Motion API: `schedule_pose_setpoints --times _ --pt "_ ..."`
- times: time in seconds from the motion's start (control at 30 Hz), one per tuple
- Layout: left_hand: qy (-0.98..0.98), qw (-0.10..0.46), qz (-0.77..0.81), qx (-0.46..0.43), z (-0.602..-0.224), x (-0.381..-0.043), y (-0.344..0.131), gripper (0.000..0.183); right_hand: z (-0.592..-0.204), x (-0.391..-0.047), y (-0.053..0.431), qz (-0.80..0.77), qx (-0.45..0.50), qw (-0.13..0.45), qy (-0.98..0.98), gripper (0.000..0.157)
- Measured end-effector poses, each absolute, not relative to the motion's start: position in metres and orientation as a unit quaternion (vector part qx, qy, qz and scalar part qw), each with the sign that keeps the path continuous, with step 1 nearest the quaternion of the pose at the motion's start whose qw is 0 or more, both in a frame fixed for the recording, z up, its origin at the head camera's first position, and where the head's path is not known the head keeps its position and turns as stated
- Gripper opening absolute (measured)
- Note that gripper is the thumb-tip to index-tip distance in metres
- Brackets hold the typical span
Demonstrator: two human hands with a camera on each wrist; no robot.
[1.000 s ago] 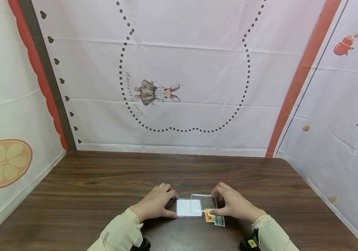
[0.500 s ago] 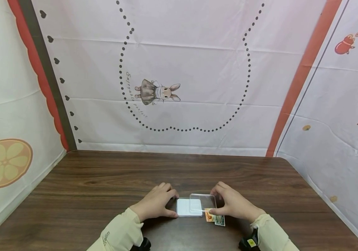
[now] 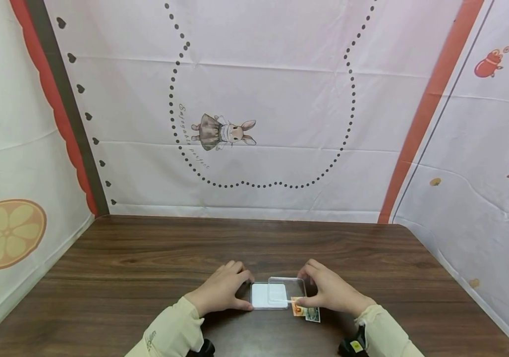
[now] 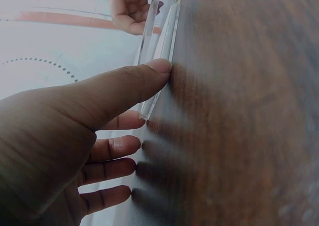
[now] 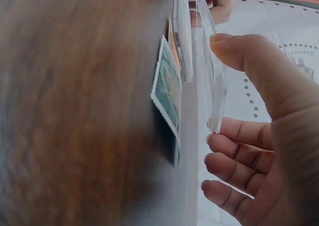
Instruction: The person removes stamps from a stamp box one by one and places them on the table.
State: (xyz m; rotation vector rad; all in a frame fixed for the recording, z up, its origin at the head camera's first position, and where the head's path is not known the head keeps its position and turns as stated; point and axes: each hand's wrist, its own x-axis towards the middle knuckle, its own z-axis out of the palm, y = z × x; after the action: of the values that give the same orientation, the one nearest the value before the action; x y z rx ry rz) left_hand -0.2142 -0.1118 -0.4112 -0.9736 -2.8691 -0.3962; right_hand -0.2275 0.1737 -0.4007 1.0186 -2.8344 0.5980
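Observation:
A shallow clear plastic box base [image 3: 260,296] with a white inside lies flat on the table. My left hand [image 3: 220,291] grips its left end, thumb [image 4: 157,66] at the near corner and index finger at the far one; the other fingertips rest on the tabletop. My right hand [image 3: 332,292] pinches the clear lid [image 5: 215,86] between thumb and fingers by its right end. In the right wrist view the lid is raised above the base, and from the head it overlaps the base's right part. Under the right hand lie an orange stamp [image 3: 298,310] and a green stamp [image 5: 168,89] with perforated edges.
The brown wooden table [image 3: 147,253] runs back to a printed white cloth [image 3: 281,114]. Similar cloths hang along the left and right sides. Both stamps lie just right of the base, the green one partly over or beside the orange.
The right hand has shifted slightly left with the lid, which covers a little more of the base from above. The left hand, base and stamps stay put.

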Motion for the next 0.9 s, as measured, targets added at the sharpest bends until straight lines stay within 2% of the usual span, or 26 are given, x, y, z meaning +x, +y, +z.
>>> schedule_pose_setpoints --times 0.9 --pt "-0.937 0.048 -0.126 -0.321 -0.4125 -0.2138 -0.1123 0.05 -0.4018 -0.2274 0.1658 0.195 0.341 0.04 -0.919 0.044"
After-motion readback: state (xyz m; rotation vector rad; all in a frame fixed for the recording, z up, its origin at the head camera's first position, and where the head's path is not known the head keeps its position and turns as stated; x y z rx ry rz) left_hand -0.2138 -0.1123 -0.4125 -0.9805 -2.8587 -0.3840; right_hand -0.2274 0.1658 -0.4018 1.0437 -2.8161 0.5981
